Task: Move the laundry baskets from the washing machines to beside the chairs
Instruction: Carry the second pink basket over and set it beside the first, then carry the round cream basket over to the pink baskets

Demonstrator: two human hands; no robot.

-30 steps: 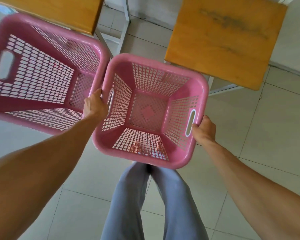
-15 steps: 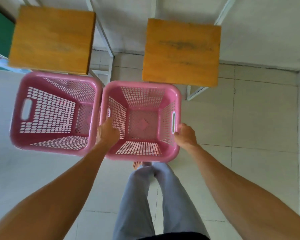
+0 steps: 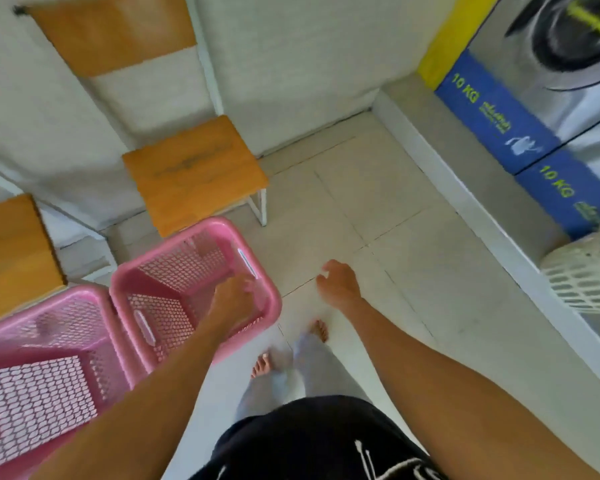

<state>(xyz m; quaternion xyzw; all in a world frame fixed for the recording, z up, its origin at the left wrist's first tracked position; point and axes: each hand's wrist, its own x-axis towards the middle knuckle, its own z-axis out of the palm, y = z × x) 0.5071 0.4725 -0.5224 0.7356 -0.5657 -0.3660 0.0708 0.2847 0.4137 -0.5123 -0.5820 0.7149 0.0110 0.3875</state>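
Observation:
Two empty pink laundry baskets stand side by side on the tiled floor in front of the chairs. The right pink basket [image 3: 174, 268] sits just before a wooden chair [image 3: 194, 171]. The left pink basket [image 3: 49, 341] sits before another chair [image 3: 11, 244]. My left hand [image 3: 232, 296] hovers over the right basket's near rim, fingers loose, holding nothing. My right hand [image 3: 336, 284] is in the air over bare floor, fingers spread and empty. A white laundry basket [image 3: 586, 268] stands at the right edge by the washing machines [image 3: 561, 53].
A raised grey plinth [image 3: 465, 188] runs along the right under the machines, with blue 10 KG panels [image 3: 492, 112]. White walls close the corner behind the chairs. My bare feet [image 3: 291, 348] stand on the tiles right of the pink baskets.
Both hands have let go of the right pink basket, which now rests on the floor. My view has swung right, bringing the washing machines and the white basket into sight.

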